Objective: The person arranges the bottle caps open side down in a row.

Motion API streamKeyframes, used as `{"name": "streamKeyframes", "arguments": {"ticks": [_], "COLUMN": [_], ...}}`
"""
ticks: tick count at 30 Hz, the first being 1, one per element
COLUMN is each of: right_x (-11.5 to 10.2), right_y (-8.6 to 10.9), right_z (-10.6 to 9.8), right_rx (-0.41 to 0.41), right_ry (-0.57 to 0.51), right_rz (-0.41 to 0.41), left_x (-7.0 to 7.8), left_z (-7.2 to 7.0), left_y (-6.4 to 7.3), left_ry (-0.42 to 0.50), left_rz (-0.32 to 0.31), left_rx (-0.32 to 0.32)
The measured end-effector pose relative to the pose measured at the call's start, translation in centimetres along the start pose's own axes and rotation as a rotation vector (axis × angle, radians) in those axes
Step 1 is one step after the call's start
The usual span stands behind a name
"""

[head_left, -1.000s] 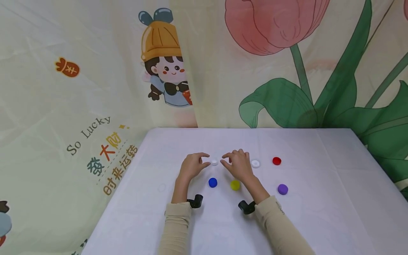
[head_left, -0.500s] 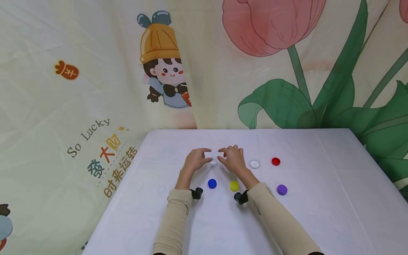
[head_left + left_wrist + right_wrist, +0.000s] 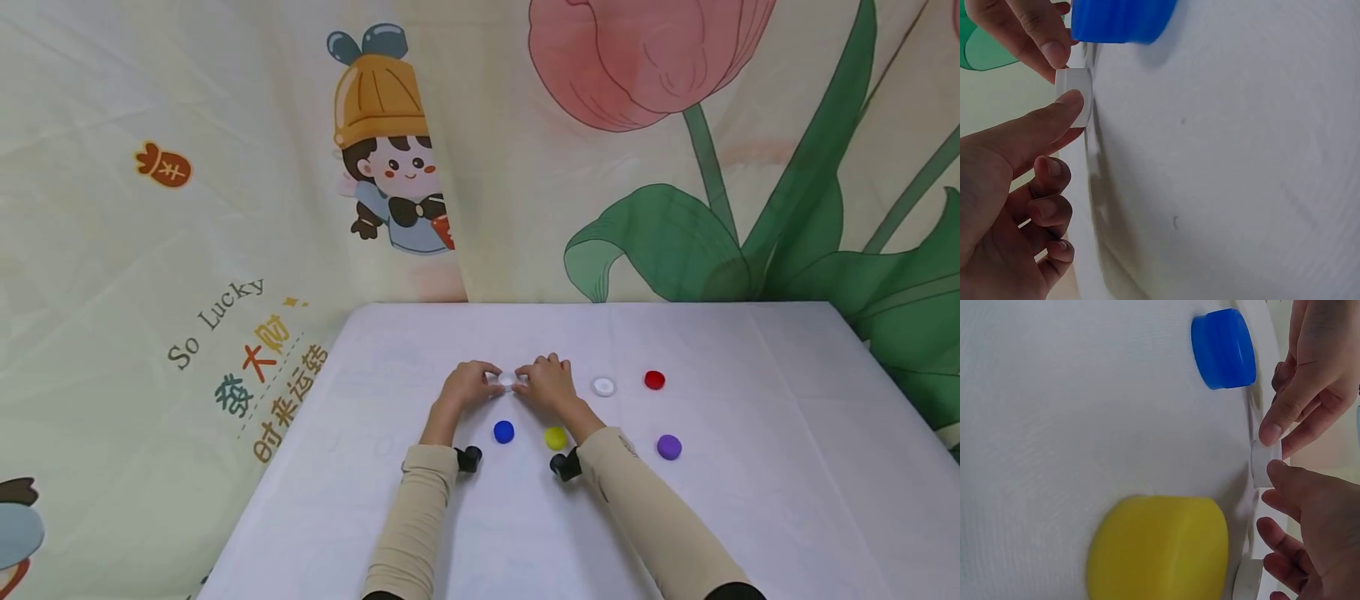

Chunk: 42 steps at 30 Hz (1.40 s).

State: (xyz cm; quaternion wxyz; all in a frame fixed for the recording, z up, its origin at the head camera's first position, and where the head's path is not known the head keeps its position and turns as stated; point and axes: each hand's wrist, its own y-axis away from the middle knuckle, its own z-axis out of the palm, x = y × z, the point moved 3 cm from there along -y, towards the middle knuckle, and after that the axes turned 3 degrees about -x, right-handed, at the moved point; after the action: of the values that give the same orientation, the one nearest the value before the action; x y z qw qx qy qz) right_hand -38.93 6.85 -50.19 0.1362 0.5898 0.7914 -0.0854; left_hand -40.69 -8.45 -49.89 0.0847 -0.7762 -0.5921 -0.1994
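**Left hand (image 3: pixel 467 387) and right hand (image 3: pixel 550 387) pinch one white cap (image 3: pixel 1264 454)**

Both forearms, in beige sleeves (image 3: pixel 423 525), reach forward from the near edge and angle inward, so the hands face each other over the worktop (image 3: pixel 787 517). Each pinches the cap between thumb and forefinger, one hand at either side; the left hand's remaining fingers curl loosely, apart from it.

The cap is shallow, round and plain white (both wrist views catch it nearly edge-on), its side partly hidden by the thumbs. It sits beyond the blue cap (image 3: pixel 504 432), towards the worktop's far side; whether it touches the cloth cannot be told. The yellow cap (image 3: pixel 556 438) lies nearer the person, and another white disc (image 3: pixel 603 387) lies just right of the right hand.
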Motion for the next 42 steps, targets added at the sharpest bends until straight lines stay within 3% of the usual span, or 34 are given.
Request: {"name": "streamKeyframes", "arguments": {"ticks": [9,17,23,34,42], "right_x": [-0.1,0.6,1.4,2.1,2.6], "right_y": [-0.1,0.3,1.4,4.9,8.4], "right_z": [-0.3,-1.8,-3.4,-7.3,-9.6], "right_rx": [0.028,0.125,0.217,0.423,0.544], "right_ry": [-0.024,-0.066,-0.166,-0.324,-0.432], "right_rz": [-0.007,-0.058,-0.119,-0.215,-0.32], "left_x": [0.4,1.4,2.7,6.5,9.8], "left_z": [0.0,-0.7,-1.5,-4.0,-5.6], "left_y": [0.0,0.3,0.9,3.7,6.3], "left_ry": [0.02,0.07,0.119,0.193,0.15], "left_rz": [0.008,0.072,0.145,0.232,0.402], "left_rx": [0.015,0.074,0.14,0.228,0.331]}}
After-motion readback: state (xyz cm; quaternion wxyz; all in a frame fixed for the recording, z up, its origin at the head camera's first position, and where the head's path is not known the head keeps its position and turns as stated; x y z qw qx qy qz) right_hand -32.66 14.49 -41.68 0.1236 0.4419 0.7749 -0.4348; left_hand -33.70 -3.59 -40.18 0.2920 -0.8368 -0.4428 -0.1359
